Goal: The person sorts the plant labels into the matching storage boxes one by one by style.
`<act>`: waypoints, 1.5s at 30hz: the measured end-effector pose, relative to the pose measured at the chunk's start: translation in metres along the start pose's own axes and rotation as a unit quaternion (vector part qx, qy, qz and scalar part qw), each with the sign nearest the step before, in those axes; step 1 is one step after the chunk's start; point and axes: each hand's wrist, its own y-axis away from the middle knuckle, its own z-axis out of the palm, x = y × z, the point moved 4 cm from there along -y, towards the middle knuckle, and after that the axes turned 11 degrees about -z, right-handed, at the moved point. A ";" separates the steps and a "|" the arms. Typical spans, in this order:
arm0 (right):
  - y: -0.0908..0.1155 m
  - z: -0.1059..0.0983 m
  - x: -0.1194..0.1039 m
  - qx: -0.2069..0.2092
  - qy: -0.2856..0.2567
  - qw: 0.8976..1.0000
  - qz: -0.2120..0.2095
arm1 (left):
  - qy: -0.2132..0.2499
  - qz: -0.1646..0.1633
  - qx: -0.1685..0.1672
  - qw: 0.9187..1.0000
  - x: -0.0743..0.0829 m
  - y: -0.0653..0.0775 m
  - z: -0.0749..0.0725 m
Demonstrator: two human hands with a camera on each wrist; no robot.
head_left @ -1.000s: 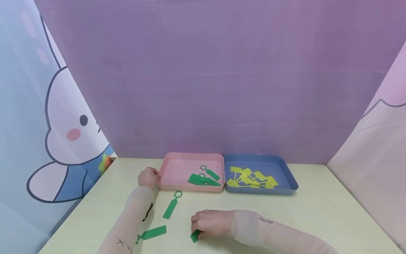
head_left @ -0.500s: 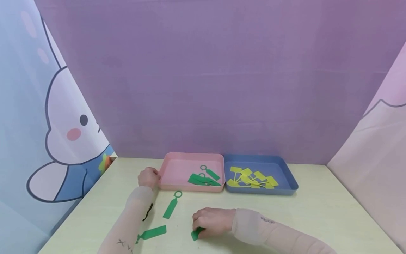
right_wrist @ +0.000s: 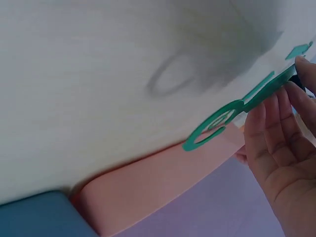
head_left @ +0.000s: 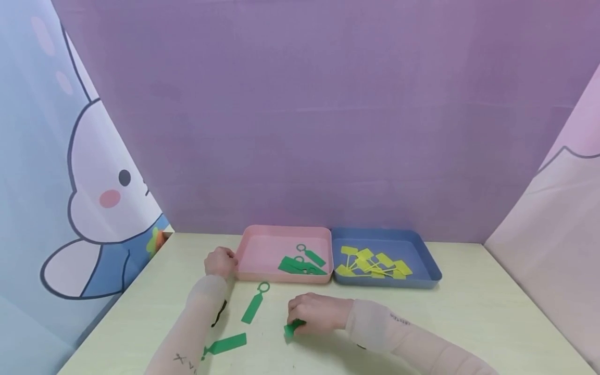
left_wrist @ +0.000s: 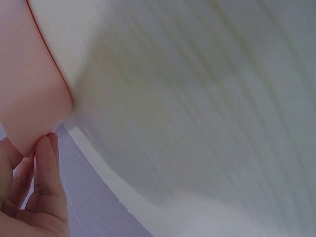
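Observation:
My right hand (head_left: 319, 311) pinches a green ring-ended tag (right_wrist: 269, 91) between thumb and fingers. In the right wrist view the tag is raised, its open ring pointing away from the fingers and a ring-shaped shadow lying on the table. My left hand (head_left: 220, 262) holds the near left corner of the pink tray (left_wrist: 34, 74), thumb and fingertips at its rim in the left wrist view. Inside that tray lie several green tags (head_left: 314, 257). Two more stay on the table: one green tag (head_left: 252, 308) before the tray, another green tag (head_left: 228, 344) beside my left forearm.
A blue tray (head_left: 424, 265) stands against the pink tray's right side, with several yellow square-headed tags (head_left: 384, 259) in it. Behind both trays hangs a purple cloth (head_left: 328, 114). My left forearm (head_left: 183, 328) crosses the left part of the pale table (head_left: 469, 312).
My right hand has risen off its spot and moved slightly away from me toward the trays, taking the green tag along. The left hand stays at the pink tray.

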 end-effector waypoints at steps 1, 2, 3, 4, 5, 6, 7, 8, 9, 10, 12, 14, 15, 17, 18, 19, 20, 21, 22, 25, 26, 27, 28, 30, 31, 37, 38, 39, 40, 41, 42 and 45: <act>0.000 -0.002 0.002 0.005 -0.002 1.000 0.006 | 0.000 0.002 0.004 1.000 0.001 0.001 -0.001; 0.000 -0.004 0.004 0.009 -0.007 1.000 0.013 | 0.000 0.006 0.006 1.000 0.001 0.001 -0.002; 0.000 -0.005 0.007 0.013 -0.012 1.000 0.019 | -0.001 0.010 0.009 1.000 0.002 0.002 -0.002; 0.001 -0.007 0.009 0.018 -0.018 0.999 0.025 | -0.001 0.012 0.012 1.000 0.003 0.003 -0.003; 0.001 -0.009 0.011 0.023 -0.026 0.999 0.033 | -0.001 0.014 0.014 1.000 0.003 0.003 -0.003; 0.001 -0.010 0.013 0.029 -0.024 0.999 0.037 | 0.000 0.014 0.014 1.000 0.003 0.003 -0.003; 0.001 -0.012 0.015 0.036 -0.028 0.998 0.042 | 0.001 0.014 0.014 1.000 0.003 0.003 -0.003; 0.001 -0.014 0.017 0.042 -0.033 0.997 0.047 | 0.002 0.012 0.012 1.000 0.003 0.003 -0.003; 0.001 -0.016 0.019 0.047 -0.038 0.997 0.055 | 0.003 0.009 0.011 1.000 0.003 0.003 -0.003; 0.001 -0.018 0.022 0.051 -0.044 0.996 0.063 | 0.006 0.007 0.009 1.000 0.003 0.004 -0.003; 0.001 -0.022 0.027 0.059 -0.048 0.994 0.079 | 0.008 0.005 0.006 1.000 0.003 0.004 -0.002; 0.001 -0.024 0.034 0.066 -0.061 0.991 0.097 | 0.009 0.000 0.005 1.000 0.003 0.005 -0.003; 0.001 -0.026 0.037 0.069 -0.070 0.990 0.105 | 0.009 -0.002 0.004 1.000 0.003 0.005 -0.003; 0.000 -0.030 0.043 0.083 -0.082 0.986 0.116 | 0.007 -0.005 0.004 1.000 0.003 0.006 -0.003; 0.000 -0.032 0.046 0.093 -0.093 0.984 0.122 | 0.006 -0.007 0.005 1.000 0.002 0.007 -0.003; 0.000 -0.034 0.049 0.102 -0.102 0.981 0.128 | 0.005 -0.007 0.006 1.000 0.003 0.007 -0.003; 0.000 -0.036 0.052 0.110 -0.109 0.979 0.133 | 0.004 -0.007 0.007 1.000 0.003 0.007 -0.004; -0.001 -0.037 0.056 0.118 -0.113 0.977 0.139 | 0.004 -0.007 0.007 1.000 0.003 0.007 -0.004; -0.001 -0.038 0.060 0.125 -0.113 0.975 0.144 | 0.003 -0.007 0.008 1.000 0.002 0.007 -0.004; -0.002 -0.041 0.070 0.144 -0.120 0.969 0.160 | 0.003 -0.003 0.009 1.000 0.002 0.005 -0.003; -0.002 -0.041 0.074 0.150 -0.122 0.967 0.165 | 0.004 -0.004 0.010 1.000 0.001 0.005 -0.003; -0.002 -0.041 0.077 0.156 -0.124 0.966 0.167 | 0.004 -0.003 0.010 1.000 0.001 0.005 -0.003; -0.002 -0.041 0.080 0.161 -0.129 0.963 0.171 | 0.004 -0.002 0.010 1.000 0.001 0.004 -0.003; -0.003 -0.042 0.085 0.169 -0.144 0.959 0.178 | 0.005 0.000 0.011 1.000 0.001 0.005 -0.004; -0.003 -0.041 0.088 0.172 -0.147 0.957 0.182 | 0.004 0.000 0.012 1.000 0.001 0.004 -0.004; -0.004 -0.037 0.103 0.199 -0.169 0.941 0.217 | 0.002 0.000 0.012 1.000 0.001 0.004 -0.004; -0.004 -0.037 0.105 0.204 -0.175 0.936 0.225 | 0.002 -0.001 0.011 1.000 0.001 0.004 -0.004; -0.004 -0.036 0.108 0.209 -0.184 0.932 0.234 | 0.002 -0.002 0.010 1.000 0.001 0.004 -0.003; -0.003 -0.034 0.110 0.213 -0.191 0.927 0.242 | 0.002 -0.001 0.010 1.000 0.002 0.004 -0.003; -0.003 -0.033 0.112 0.217 -0.200 0.922 0.250 | 0.002 -0.001 0.010 1.000 0.002 0.004 -0.003; -0.002 -0.032 0.115 0.221 -0.210 0.917 0.259 | 0.002 -0.002 0.010 1.000 0.002 0.004 -0.002; -0.001 -0.028 0.121 0.233 -0.234 0.901 0.280 | 0.000 -0.003 0.013 1.000 0.002 0.005 -0.002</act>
